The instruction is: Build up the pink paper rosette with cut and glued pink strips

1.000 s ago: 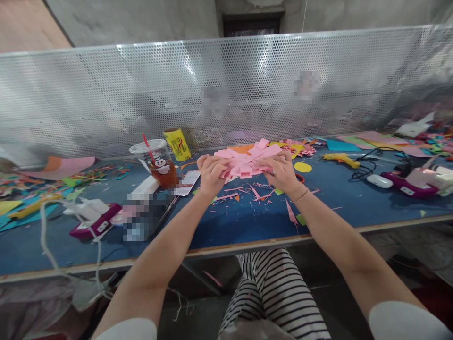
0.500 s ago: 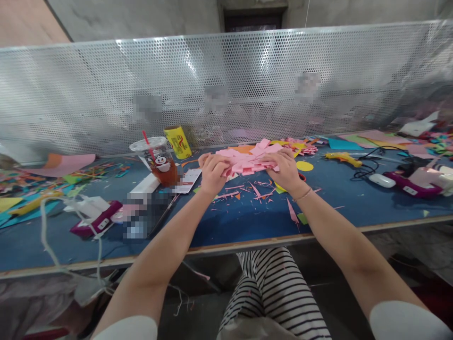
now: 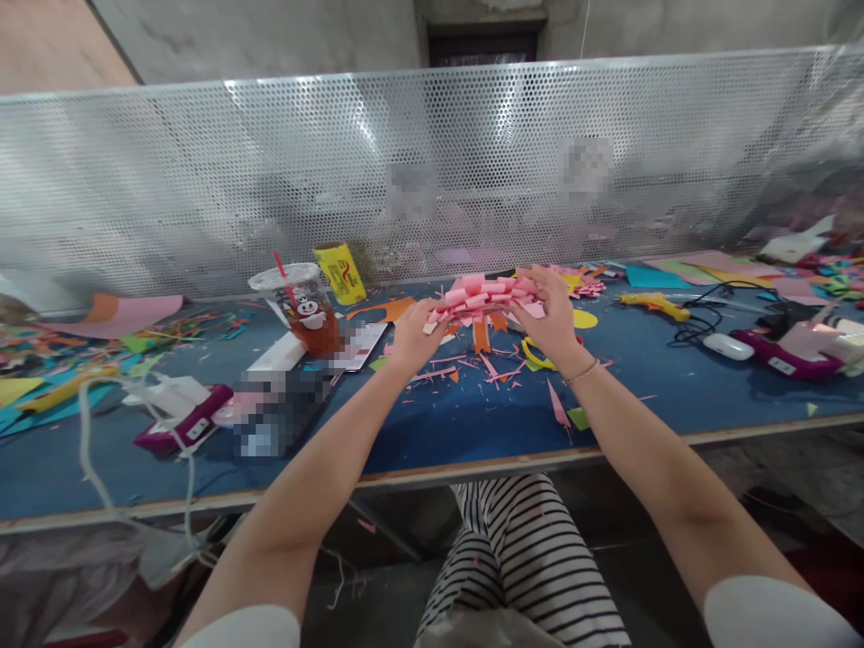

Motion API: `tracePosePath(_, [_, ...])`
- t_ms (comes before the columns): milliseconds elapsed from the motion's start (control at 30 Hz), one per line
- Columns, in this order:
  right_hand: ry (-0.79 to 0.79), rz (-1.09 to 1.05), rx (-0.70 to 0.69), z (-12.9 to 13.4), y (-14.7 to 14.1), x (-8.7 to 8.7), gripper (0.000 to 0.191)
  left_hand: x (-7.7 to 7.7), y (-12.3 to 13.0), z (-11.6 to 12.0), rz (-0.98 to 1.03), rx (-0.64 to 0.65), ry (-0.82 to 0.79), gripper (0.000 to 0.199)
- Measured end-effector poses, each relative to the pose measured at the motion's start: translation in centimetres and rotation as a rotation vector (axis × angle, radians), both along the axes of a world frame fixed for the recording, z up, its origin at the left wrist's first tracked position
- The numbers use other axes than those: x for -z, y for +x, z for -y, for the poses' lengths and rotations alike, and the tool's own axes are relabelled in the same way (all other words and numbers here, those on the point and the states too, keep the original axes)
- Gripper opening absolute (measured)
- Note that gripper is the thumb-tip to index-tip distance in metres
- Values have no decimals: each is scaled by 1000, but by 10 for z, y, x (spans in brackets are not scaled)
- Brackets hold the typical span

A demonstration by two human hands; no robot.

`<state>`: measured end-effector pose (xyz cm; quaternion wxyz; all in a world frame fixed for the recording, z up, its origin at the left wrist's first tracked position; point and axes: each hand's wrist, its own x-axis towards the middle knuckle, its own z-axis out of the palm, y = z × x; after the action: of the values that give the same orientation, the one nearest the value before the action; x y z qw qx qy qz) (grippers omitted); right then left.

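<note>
Between my two hands is a pink paper piece made of many curled strips [image 3: 482,295], lifted a little above the blue table. My left hand [image 3: 417,331] grips its left end, fingers partly behind it. On the right end, my right hand [image 3: 552,315] closes with the thumb toward me. An orange paper strip [image 3: 481,335] shows below the pink piece. Small pink and orange scraps [image 3: 496,367] lie on the table under it. A yellow ring-like item [image 3: 536,353] rests beside my right wrist, partly hidden.
A lidded drink cup [image 3: 307,310] with a red straw stands left, near a yellow packet [image 3: 339,273]. Yellow glue guns lie at left [image 3: 71,389] and right [image 3: 654,306], with cables and purple power strips [image 3: 185,421]. A perforated metal screen [image 3: 465,162] runs along the back.
The pink paper piece has been tilted up, so its curled strips now face me. Both hands have shifted their grip on its ends, and an orange strip has come into view below.
</note>
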<state>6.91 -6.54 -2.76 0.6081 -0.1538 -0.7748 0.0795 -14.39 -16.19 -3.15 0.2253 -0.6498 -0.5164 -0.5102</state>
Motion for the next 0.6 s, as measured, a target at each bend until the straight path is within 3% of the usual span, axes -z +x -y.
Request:
tracePosePath(133, [37,76,57,5,2,-6,62,-2,6,1,340,86,-109,13])
tracePosePath(267, [51,7,140,-1,5,-9,77,-9,12,1,642,221,-74,19])
tracePosePath(333, [-7,-63,107,-10,5,-7,78,-11,13,0,750,305,-46,23])
tracePosePath(400, [-152,-108,-37,-18,3,-3,76,-13,13,-2,851,410,-43,27])
tracePosePath(500, [-480,-102,-365,-27,-3,2,65,-13,11,-4,989,543,-81,31])
tracePosePath(600, [-750,-86,-578,-28,-6,4,51,-11,10,-6,1057,589,-151,34])
